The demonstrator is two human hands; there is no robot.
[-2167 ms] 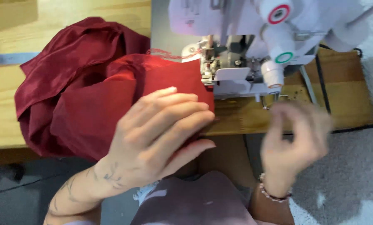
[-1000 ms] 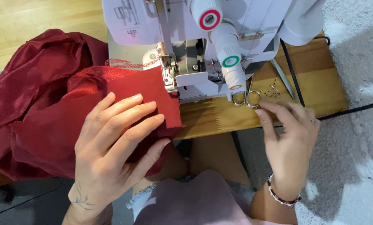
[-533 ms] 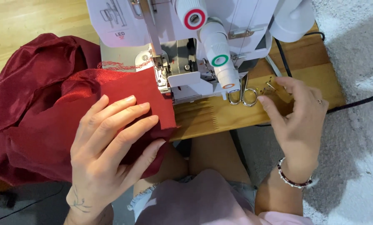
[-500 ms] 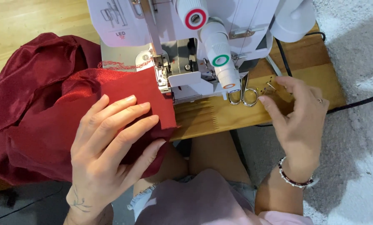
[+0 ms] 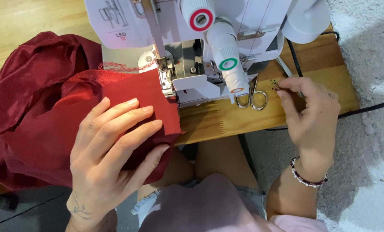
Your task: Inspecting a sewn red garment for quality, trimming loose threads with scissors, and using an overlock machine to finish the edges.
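Pressing down flat, the left hand (image 5: 110,150) lies on the red cloth (image 5: 50,124) with its fingers spread wide open. It does not grab the cloth; it only rests on top. The cloth sits on the left part of the wooden table (image 5: 226,120), in a big soft heap, and some of it hangs over the near edge. One flat corner of the cloth reaches right up to the metal foot (image 5: 166,79) of the white sewing machine (image 5: 209,38). A wavy line of red thread (image 5: 123,65) lies along the far edge of the cloth.

The right hand (image 5: 310,116) is on the right side, over the table. Its fingers are curled in, and the fingertips (image 5: 282,88) pinch something tiny and dark. It is too small to tell what it is.

A small pair of scissors (image 5: 252,96) lies just left of that hand, near the machine's knob with the green ring (image 5: 228,64). Farther away is a knob with a red ring (image 5: 199,19). A black cord (image 5: 364,109) runs off to the right over the grey floor (image 5: 372,51). A beaded bracelet (image 5: 306,176) goes around the right wrist.
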